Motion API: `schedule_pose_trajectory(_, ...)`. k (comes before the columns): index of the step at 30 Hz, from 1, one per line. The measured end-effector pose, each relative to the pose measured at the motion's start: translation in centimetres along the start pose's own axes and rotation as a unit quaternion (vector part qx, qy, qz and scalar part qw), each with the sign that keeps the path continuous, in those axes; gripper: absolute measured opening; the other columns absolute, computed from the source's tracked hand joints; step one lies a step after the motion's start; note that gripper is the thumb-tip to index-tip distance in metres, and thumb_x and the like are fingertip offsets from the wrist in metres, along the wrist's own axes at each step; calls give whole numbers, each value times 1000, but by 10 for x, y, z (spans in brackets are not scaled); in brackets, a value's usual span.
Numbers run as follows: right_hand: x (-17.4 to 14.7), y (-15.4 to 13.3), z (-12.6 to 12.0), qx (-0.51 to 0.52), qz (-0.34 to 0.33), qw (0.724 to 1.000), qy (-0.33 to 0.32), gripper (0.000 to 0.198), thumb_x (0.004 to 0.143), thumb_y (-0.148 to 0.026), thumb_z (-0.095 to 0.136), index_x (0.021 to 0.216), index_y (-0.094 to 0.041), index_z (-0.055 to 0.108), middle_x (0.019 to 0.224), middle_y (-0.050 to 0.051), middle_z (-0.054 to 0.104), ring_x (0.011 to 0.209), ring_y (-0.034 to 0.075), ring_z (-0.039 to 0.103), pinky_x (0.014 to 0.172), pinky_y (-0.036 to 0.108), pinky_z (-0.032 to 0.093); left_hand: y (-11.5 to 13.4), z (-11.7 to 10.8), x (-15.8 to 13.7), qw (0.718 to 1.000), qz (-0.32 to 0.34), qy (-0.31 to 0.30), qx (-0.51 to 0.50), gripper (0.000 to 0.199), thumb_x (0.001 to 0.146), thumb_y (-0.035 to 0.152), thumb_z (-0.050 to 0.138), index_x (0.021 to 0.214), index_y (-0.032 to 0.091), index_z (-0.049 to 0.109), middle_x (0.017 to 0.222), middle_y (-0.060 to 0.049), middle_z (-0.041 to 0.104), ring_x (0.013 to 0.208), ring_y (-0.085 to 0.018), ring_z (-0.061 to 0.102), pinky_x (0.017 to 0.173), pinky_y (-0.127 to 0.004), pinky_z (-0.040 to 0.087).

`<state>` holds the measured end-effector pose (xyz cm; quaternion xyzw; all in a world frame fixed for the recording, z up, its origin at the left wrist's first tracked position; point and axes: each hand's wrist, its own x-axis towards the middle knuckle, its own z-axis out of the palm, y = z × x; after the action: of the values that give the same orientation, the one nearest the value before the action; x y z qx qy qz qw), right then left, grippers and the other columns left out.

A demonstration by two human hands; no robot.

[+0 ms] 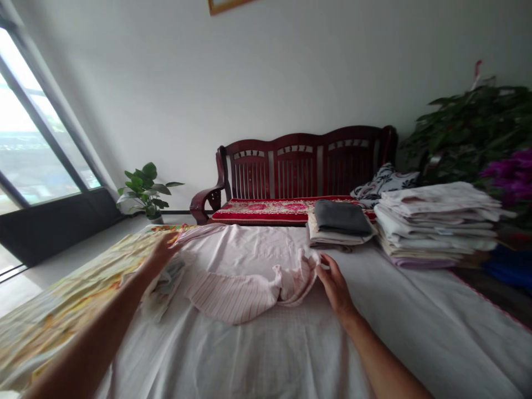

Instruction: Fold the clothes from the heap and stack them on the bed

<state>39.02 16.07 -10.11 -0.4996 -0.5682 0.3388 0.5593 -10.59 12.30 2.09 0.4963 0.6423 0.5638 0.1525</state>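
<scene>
A pale pink striped garment (235, 296) lies spread and crumpled on the white sheet, its near part bunched toward the right. My right hand (337, 285) pinches the bunched edge between thumb and fingers. At the far left, my left hand (165, 248) is closed at the drawn-out end of the pink cloth; its fingers are blurred and partly hidden. Below the left wrist sits a small crumpled heap of whitish-grey cloth (163, 291).
Stacked folded cloths (440, 224) stand at the right, beside a smaller pile topped by a dark grey folded cloth (343, 217). A yellow patterned cloth (78, 299) covers the left side. Behind are a wooden bench (297, 166) and potted plants (147, 185).
</scene>
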Motion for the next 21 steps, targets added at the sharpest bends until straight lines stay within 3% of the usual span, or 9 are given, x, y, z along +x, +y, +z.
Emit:
schedule_pose_trajectory(1, 1, 2, 0, -10, -1, 1000, 2, 77, 80, -67, 55, 139, -18, 51, 137, 14, 59, 99, 26, 64, 87, 37, 51, -2, 14, -13, 998, 7, -59, 13, 50, 58, 35, 89, 100, 18, 68, 106, -8, 72, 106, -31, 62, 88, -40, 51)
schedule_pose_trajectory(2, 1, 4, 1, -21, -2, 1000, 4, 77, 80, -66, 55, 140, -19, 50, 139, 14, 57, 102, 26, 64, 89, 38, 51, -3, 28, -27, 982, 30, -177, 58, 51, 62, 40, 86, 107, 22, 69, 118, -9, 70, 116, -32, 59, 98, -42, 47)
schedule_pose_trajectory(4, 3, 8, 2, -42, -12, 999, 10, 77, 77, -62, 59, 140, -19, 49, 143, 13, 55, 114, 28, 61, 97, 40, 48, -2, 52, -55, 922, 74, -356, 133, 63, 68, 45, 82, 126, 28, 65, 135, -9, 63, 126, -32, 54, 110, -44, 39)
schedule_pose_trajectory(6, 4, 12, 4, -60, -24, 998, 8, 73, 75, -53, 64, 138, -20, 51, 141, 11, 57, 124, 28, 57, 105, 41, 44, -2, 76, -80, 879, 114, -420, 196, 74, 70, 46, 80, 138, 28, 58, 145, -11, 54, 135, -34, 47, 115, -46, 33)
schedule_pose_trajectory(9, 3, 12, 4, -75, -10, 997, -7, 56, 74, -43, 64, 126, -22, 60, 124, 9, 69, 115, 28, 63, 102, 39, 46, -8, 108, -104, 861, 157, -402, 269, 68, 69, 42, 80, 133, 29, 61, 149, -11, 50, 142, -37, 36, 116, -52, 29)
schedule_pose_trajectory(12, 2, 6, 2, -37, 5, 999, -7, 39, 74, -40, 61, 107, -20, 69, 103, 8, 76, 98, 28, 69, 90, 37, 52, -17, 132, -112, 864, 186, -378, 277, 31, 76, 32, 71, 106, 27, 71, 128, -7, 65, 129, -32, 50, 110, -46, 36)
schedule_pose_trajectory(14, 3, 3, -1, 17, 21, 999, 31, 39, 72, -39, 61, 104, -18, 69, 98, 8, 76, 93, 27, 69, 86, 36, 54, -22, 140, -109, 882, 182, -350, 259, 9, 82, 28, 60, 86, 24, 67, 101, -5, 70, 103, -25, 62, 97, -38, 44)
schedule_pose_trajectory(17, 11, 7, -11, 89, 52, 985, 140, 47, 70, -39, 62, 111, -16, 67, 102, 8, 75, 92, 26, 68, 82, 35, 54, -24, 141, -92, 936, 119, -260, 206, 15, 86, 32, 48, 76, 23, 55, 69, 0, 62, 69, -19, 59, 73, -31, 47)
schedule_pose_trajectory(21, 25, 23, -38, 83, 70, 954, 278, 57, 68, -35, 61, 120, -13, 63, 112, 11, 71, 95, 27, 67, 82, 36, 54, -25, 131, -66, 978, 30, -142, 149, 16, 82, 36, 48, 72, 24, 50, 59, 2, 56, 58, -17, 55, 61, -29, 43)
